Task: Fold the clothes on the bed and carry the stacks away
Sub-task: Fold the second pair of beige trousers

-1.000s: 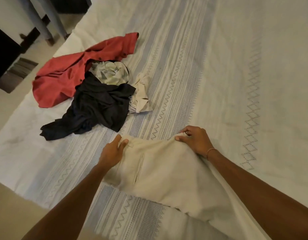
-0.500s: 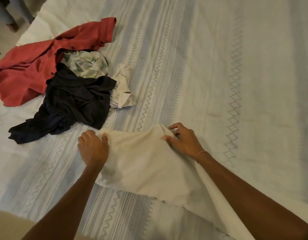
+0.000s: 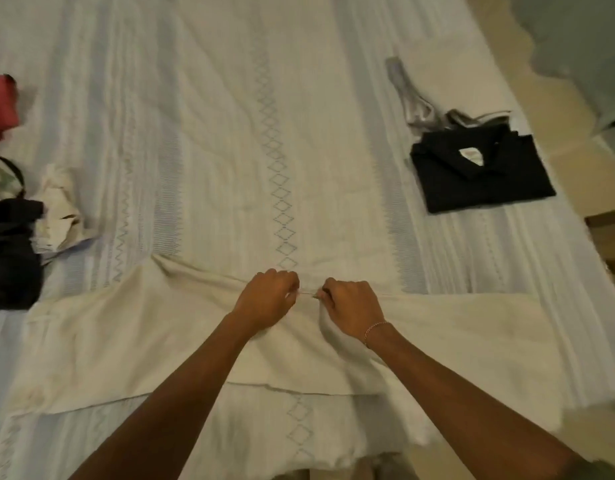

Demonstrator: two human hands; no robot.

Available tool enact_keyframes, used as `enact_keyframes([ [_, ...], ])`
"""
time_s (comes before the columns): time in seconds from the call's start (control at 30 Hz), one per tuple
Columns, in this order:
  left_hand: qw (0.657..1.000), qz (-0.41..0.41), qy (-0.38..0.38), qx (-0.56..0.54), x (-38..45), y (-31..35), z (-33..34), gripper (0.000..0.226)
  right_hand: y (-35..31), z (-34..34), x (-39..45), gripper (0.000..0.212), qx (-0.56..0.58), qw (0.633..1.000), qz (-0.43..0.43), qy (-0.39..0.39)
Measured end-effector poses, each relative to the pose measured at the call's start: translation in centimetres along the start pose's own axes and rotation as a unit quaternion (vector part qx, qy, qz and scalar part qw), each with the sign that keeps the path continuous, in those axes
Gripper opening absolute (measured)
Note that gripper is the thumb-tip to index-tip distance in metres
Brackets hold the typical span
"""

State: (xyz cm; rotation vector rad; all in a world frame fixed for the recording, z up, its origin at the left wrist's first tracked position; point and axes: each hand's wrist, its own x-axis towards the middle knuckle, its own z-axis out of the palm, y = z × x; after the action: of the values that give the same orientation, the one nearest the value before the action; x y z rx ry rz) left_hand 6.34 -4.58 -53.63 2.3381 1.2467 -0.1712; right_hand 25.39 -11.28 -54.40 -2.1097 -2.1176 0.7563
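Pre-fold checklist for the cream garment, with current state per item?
1. Both hands gripping: left hand and right hand pinch the far edge of the cream garment near its middle. Ok.
2. Garment spread flat: it stretches out to both sides, with wrinkles near the hands. Ok.
3. Garment fully on the bed: its near part is hidden by the arms. Cannot tell.
4. Clear of the unfolded pile: its left end lies close to the pile; whether they touch is unclear. Cannot tell.
5. Clear of the folded black shirt: well apart, far right. Ok.
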Motion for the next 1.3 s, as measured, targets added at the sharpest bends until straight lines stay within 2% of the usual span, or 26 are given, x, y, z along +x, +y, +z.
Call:
enact_keyframes([
  [0.1, 0.998, -0.017, -0.061, -0.005, 2.3, 3.9, 1.2, 0.022, 5.9, -1.6, -2.9, 0.022, -0.02, 0.998, 0.054, -0.006],
  [0.23, 0.992, -0.037, -0.116, -0.017, 5.2, 8.9, 2.8, 0.028, 15.0, -3.2, -6.9, 0.015, -0.024, 0.993, 0.11, 0.046],
  [0.37, 0.991, -0.007, -0.118, 0.055, 7.3, 13.2, 3.6, 0.042, 22.9, -5.2, -9.0, 0.029, -0.072, 0.99, 0.111, 0.055],
  [0.43, 0.992, -0.003, -0.099, 0.077, 8.4, 14.5, 3.9, 0.035, 25.6, -6.8, -9.5, 0.038, -0.115, 0.989, 0.091, 0.012],
  [0.53, 0.991, 0.002, -0.119, 0.061, 9.6, 15.5, 4.0, 0.021, 29.0, -9.0, -9.7, 0.048, -0.125, 0.985, 0.068, -0.098],
  [0.63, 0.988, 0.011, -0.15, 0.041, 10.4, 15.6, 3.8, 0.016, 31.7, -10.7, -10.0, 0.055, -0.037, 0.987, 0.061, -0.147],
  [0.73, 0.983, 0.018, -0.179, -0.033, 11.1, 15.4, 3.2, 0.011, 34.0, -11.7, -9.9, 0.058, 0.088, 0.985, 0.074, -0.131],
  [0.83, 0.977, 0.006, -0.198, -0.085, 12.4, 15.1, 2.3, 0.009, 35.5, -12.9, -8.6, 0.07, 0.158, 0.979, 0.071, -0.109],
  [0.93, 0.979, -0.026, -0.162, -0.121, 13.8, 14.6, 1.4, 0.016, 36.1, -14.3, -6.2, 0.058, 0.177, 0.978, 0.079, -0.076],
  [1.07, 0.98, -0.045, -0.097, -0.169, 15.5, 14.3, 0.9, 0.012, 36.9, -15.9, -2.5, 0.053, 0.189, 0.979, 0.074, -0.032],
  [1.17, 0.982, -0.063, -0.036, -0.173, 16.2, 14.2, 1.4, 0.012, 38.1, -15.8, -0.4, 0.04, 0.19, 0.979, 0.076, 0.011],
  [1.23, 0.982, -0.083, -0.002, -0.172, 16.2, 14.3, 2.4, 0.011, 38.2, -15.2, 0.2, 0.035, 0.12, 0.988, 0.09, 0.027],
  [1.3, 0.986, -0.09, 0.031, -0.133, 15.8, 14.6, 3.6, 0.014, 37.5, -13.9, -0.3, 0.032, -0.029, 0.99, 0.103, 0.088],
])
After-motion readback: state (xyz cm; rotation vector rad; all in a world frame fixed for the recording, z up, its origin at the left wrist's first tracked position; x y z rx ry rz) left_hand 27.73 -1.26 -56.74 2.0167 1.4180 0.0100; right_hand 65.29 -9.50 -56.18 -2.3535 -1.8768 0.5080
